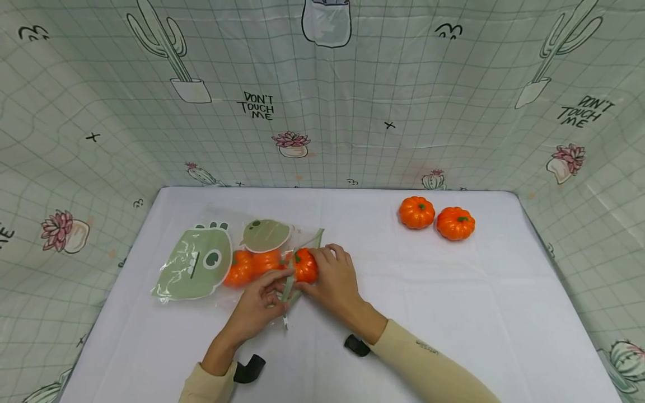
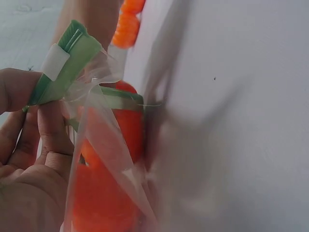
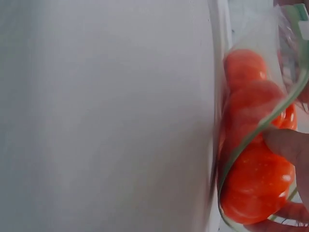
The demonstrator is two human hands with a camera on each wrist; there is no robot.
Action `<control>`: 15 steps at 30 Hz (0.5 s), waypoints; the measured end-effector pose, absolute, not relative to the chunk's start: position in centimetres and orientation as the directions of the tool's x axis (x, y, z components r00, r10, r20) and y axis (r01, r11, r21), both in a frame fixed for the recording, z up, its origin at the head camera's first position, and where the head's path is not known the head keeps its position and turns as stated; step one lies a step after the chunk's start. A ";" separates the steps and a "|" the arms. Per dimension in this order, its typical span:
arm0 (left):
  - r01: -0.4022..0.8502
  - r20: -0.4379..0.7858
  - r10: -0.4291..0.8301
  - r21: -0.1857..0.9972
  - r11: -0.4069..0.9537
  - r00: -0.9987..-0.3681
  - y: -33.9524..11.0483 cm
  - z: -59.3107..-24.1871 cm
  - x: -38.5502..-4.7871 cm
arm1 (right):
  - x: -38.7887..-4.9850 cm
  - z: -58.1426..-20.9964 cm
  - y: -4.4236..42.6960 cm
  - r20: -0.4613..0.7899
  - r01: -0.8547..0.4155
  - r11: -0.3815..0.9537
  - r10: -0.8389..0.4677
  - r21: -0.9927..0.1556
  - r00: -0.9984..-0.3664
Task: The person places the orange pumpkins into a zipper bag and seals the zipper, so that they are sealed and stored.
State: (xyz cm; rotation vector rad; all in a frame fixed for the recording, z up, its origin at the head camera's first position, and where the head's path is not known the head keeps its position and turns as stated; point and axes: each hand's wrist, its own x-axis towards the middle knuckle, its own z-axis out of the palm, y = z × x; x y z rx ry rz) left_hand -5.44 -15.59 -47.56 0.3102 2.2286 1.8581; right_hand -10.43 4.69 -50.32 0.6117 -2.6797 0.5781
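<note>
A clear zip bag printed with green cartoon faces lies on the table's left half. Orange toy pumpkins show through its plastic. My left hand pinches the bag's green zip edge between thumb and fingers, close to a white slider. At the bag's mouth, my right hand grips another orange pumpkin. In the right wrist view this pumpkin sits within the spread green rim, with the thumb on top and fingers beneath.
Two more orange pumpkins stand side by side at the back right of the white table. A patterned cloth hangs behind and at both sides. Black pieces sit at the wrists.
</note>
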 end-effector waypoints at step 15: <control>0.053 0.008 0.324 0.990 0.130 -0.946 -15.3 -47.4 -5.4 | -10.5 -50.4 3.1 0.349 -0.391 0.843 -0.264 -0.369 -0.899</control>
